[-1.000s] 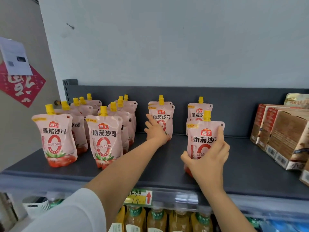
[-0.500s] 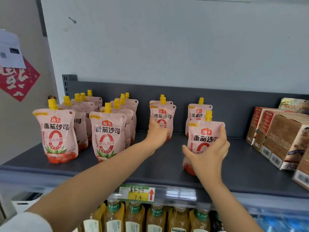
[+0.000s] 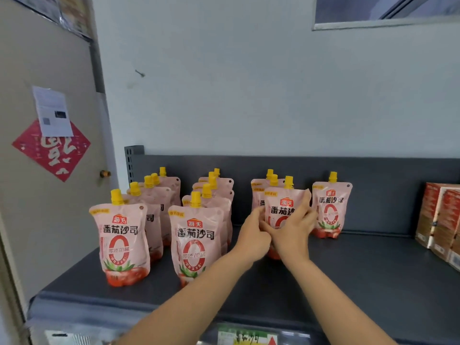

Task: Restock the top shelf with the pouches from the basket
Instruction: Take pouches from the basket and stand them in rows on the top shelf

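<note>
Held pouch (image 3: 282, 210) now back in the third row, left hand (image 3: 252, 236) and right hand (image 3: 292, 232) both clasped round it.

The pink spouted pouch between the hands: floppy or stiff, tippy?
The pink yellow-capped pouch looks soft: its top corner bends by the right hand. Probably tippy, since both hands, left hand too, steady it. Glossy film may be slippery.

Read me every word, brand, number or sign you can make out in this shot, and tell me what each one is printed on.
"海天": red logo on the front pouches.
"番茄沙司": big black characters on the same pouches.
"0": large red numeral on the pouch fronts; the small text inside it is too blurred to read.
Red diamond door sign: one white character, upside down, not legible.
White notice above it: too small.
Shelf price tag: blurred.
Boxes: blurred.
</note>
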`<action>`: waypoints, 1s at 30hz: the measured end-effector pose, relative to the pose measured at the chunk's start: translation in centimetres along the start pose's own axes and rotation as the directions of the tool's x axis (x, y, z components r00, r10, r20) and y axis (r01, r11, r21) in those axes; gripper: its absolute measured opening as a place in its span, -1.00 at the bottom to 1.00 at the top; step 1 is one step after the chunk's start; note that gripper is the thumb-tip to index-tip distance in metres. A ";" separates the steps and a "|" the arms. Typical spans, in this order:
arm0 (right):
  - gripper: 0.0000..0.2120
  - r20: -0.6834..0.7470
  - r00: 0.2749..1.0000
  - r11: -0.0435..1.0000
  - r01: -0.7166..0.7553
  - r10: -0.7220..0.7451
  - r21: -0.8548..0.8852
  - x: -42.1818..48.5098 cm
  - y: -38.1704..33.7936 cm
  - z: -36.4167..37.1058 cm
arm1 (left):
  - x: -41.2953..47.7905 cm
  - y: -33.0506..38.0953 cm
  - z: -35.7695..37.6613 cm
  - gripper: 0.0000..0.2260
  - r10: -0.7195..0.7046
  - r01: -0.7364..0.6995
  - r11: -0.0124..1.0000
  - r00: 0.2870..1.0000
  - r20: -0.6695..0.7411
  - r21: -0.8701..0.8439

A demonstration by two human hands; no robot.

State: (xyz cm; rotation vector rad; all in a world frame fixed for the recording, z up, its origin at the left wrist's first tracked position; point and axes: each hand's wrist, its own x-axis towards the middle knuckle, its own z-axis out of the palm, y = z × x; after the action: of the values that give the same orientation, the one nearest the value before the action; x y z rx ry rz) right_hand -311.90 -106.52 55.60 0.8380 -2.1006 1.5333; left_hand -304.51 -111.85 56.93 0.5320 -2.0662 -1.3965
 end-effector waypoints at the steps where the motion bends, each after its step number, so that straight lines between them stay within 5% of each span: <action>1: 0.15 0.014 1.000 1.000 -0.007 0.006 0.018 0.1 0.1 0.5 | 0.2 -0.3 0.0 -0.39 0.021 -0.021 1.000 1.000 -0.013 0.022; 8: 0.26 0.167 0.983 0.962 -0.120 0.081 0.244 0.9 2.3 1.2 | 1.2 -2.9 -0.4 -0.06 0.093 -0.086 0.988 0.995 -0.046 0.128; 13: 0.27 0.364 0.908 0.923 -0.303 0.205 0.236 1.4 3.2 2.0 | 1.9 -3.9 0.3 0.10 0.091 -0.087 0.981 0.996 -0.015 0.172; 30: -0.08 0.361 0.924 0.938 -0.228 0.125 0.261 1.0 3.7 2.0 | 2.1 -4.4 0.8 0.15 0.083 -0.061 0.957 0.994 -0.066 0.284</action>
State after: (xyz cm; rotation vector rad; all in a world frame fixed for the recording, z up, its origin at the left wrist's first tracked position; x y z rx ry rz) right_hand -315.04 -107.82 53.03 1.1121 -2.2679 1.9602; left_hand -306.55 -114.21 53.12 0.6096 -2.2108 -1.0281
